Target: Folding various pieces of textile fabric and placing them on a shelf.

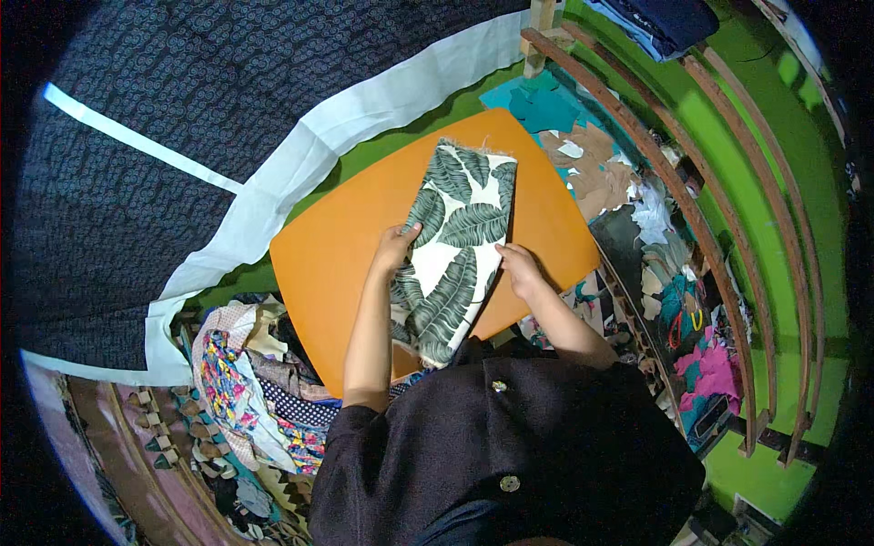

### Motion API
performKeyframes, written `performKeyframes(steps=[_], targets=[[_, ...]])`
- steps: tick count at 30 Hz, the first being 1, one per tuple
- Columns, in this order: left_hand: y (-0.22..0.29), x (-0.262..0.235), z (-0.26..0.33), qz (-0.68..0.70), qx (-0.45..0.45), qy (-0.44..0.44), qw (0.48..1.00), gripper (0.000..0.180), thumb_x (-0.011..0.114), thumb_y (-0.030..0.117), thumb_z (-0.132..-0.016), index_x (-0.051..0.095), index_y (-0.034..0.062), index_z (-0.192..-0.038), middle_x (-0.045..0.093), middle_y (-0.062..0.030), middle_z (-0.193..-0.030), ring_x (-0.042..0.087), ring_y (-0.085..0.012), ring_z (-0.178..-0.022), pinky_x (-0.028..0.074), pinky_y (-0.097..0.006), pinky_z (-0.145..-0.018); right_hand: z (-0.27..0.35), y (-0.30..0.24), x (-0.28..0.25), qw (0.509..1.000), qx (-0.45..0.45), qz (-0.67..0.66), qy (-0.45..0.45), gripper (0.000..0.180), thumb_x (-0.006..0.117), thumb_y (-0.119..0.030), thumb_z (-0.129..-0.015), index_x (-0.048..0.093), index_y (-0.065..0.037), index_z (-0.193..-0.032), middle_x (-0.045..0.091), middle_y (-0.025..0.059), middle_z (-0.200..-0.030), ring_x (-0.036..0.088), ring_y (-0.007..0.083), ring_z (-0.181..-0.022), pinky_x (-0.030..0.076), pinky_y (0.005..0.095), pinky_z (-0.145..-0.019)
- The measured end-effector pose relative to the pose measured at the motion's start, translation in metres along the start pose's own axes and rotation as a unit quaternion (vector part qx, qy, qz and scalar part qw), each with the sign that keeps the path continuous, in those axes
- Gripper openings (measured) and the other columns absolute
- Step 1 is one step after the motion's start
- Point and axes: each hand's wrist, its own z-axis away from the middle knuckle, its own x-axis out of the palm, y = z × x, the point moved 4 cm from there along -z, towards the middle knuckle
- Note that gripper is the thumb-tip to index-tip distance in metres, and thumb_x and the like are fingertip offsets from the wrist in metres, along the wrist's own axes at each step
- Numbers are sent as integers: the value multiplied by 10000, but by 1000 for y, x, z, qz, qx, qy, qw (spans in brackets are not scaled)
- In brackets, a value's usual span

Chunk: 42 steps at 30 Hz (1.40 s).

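Over an orange table (328, 227) I hold a folded piece of white cloth (460, 232) printed with large dark green leaves. Its far end shows a frayed edge, and its near end reaches down close to my body. My left hand (395, 247) grips the left edge, thumb on top and the other fingers mostly hidden. On the opposite edge, a little nearer to me, my right hand (519, 269) pinches the cloth between thumb and fingers.
Patterned fabrics (264, 382) are heaped left of the table. A dark patterned cloth with a white border (346, 100) hangs at the far left. Wooden rails (674, 182) curve along the right, beside scattered scraps (583, 164). Folded dark garments (660, 23) lie at the top right.
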Motion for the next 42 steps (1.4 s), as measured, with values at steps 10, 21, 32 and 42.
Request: performKeyframes(steps=[10,21,32,42], targets=[[73,-28,-4,69,170,51,982,173,576,157,-806,631,22,-898,600,-16,-910,519,-105,-861,353,-238,-799,28,-158,35,945,-320,-18,-66,139,516,-154,-862,520,-29,-920,577,21,-861,503,85,-812,359,228,-792],[42,-35,20,3,239,47,970,239,612,210,-768,602,40,-937,446,-33,-961,399,-178,-1012,268,-298,-911,49,-138,27,926,-359,30,-114,174,525,-56,-788,483,-36,-955,533,20,-919,485,103,-896,347,244,-823],[-136,2,85,-238,-12,247,939,477,680,441,-620,628,-32,-658,547,-207,-753,510,-311,-837,384,-385,-788,28,59,-45,979,-65,194,9,335,615,-253,-745,534,21,-919,531,52,-742,501,136,-693,384,261,-600],[-98,16,63,-182,152,298,925,301,581,332,-793,597,34,-833,481,-115,-911,402,-264,-918,257,-378,-850,28,0,5,952,-274,133,-9,186,484,-146,-876,456,24,-943,524,71,-844,481,125,-788,383,266,-736]])
